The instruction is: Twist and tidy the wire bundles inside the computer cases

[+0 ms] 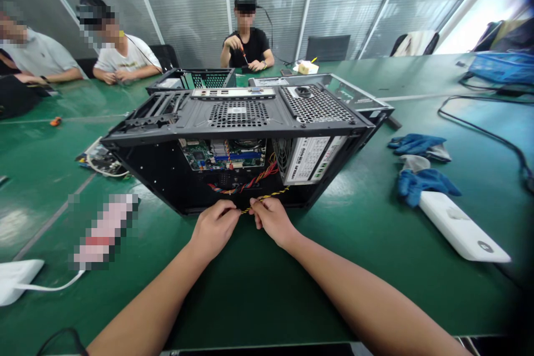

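Observation:
An open black computer case (187, 128) lies across the green table in front of me, its open side facing me. Inside are a motherboard (200, 156), a labelled power supply (315, 158) and a bundle of red and multicoloured wires (250, 184). A twisted yellow-and-black cable (275, 193) runs from below the power supply to my hands. My left hand (216, 228) pinches its left end, and my right hand (271, 219) pinches it a little further right. The cable's tip is hidden by my fingers.
Blue-and-grey gloves (425, 178) and a white power bank (463, 225) lie to the right, near a black cable (488, 122). At left are a pixelated pink object (106, 228) and loose parts (104, 158). Another case (350, 92) stands behind; a co-worker (246, 44) holds a screwdriver.

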Demonstrator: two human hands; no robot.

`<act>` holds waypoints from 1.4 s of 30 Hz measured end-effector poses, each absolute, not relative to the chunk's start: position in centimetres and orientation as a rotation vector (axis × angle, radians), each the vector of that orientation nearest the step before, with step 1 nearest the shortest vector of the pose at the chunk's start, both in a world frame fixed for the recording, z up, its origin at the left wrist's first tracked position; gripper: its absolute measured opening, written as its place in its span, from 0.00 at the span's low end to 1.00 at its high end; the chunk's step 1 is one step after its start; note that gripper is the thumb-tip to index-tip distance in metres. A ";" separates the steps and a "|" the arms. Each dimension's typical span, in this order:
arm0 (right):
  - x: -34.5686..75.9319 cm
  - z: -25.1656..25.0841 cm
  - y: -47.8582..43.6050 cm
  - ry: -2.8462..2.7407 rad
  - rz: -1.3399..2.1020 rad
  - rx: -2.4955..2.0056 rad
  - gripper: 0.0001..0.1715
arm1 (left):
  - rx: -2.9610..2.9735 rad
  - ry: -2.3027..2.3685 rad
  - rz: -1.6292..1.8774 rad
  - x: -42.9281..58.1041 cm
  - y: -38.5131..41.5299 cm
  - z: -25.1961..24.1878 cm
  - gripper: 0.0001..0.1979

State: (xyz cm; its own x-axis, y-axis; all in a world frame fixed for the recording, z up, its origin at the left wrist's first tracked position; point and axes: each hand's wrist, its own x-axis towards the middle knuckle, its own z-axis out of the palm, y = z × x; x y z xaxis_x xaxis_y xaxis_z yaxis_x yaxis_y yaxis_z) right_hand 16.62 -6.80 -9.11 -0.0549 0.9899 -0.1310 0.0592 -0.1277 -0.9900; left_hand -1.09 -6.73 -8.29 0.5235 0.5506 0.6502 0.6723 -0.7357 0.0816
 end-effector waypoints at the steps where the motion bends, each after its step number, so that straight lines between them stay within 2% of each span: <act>1: 16.6 -9.1 -6.8 -1.223 1.323 -1.318 0.23 | -2.553 -1.056 -1.001 -1.0 -6.7 -8.2 0.10; 6: 16.6 -9.2 -6.8 -1.185 1.328 -1.333 0.22 | -2.515 -1.070 -0.939 -0.9 -6.8 -7.7 0.12; 14: 16.6 -9.3 -6.8 -1.171 1.324 -1.320 0.21 | -2.535 -1.152 -0.823 -1.4 -6.7 -8.4 0.09; 24: 16.6 -8.9 -6.9 -1.220 1.279 -1.338 0.20 | -2.622 -1.164 -0.812 -1.4 -6.6 -8.3 0.10; 36: 16.6 -9.3 -6.7 -1.205 1.280 -1.336 0.22 | -2.684 -1.118 -0.773 -1.3 -6.6 -8.4 0.08; 42: 16.6 -9.3 -6.7 -1.198 1.290 -1.332 0.22 | -2.602 -1.150 -0.758 -1.4 -6.6 -8.6 0.10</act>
State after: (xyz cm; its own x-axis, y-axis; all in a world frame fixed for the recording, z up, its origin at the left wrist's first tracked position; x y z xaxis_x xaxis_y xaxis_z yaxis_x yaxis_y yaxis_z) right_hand 16.62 -6.73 -9.33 -0.0140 0.9919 -0.1265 0.0522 -0.1257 -0.9907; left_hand -1.40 -6.63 -8.57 0.5663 0.6332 0.5276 0.7345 -0.6782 0.0256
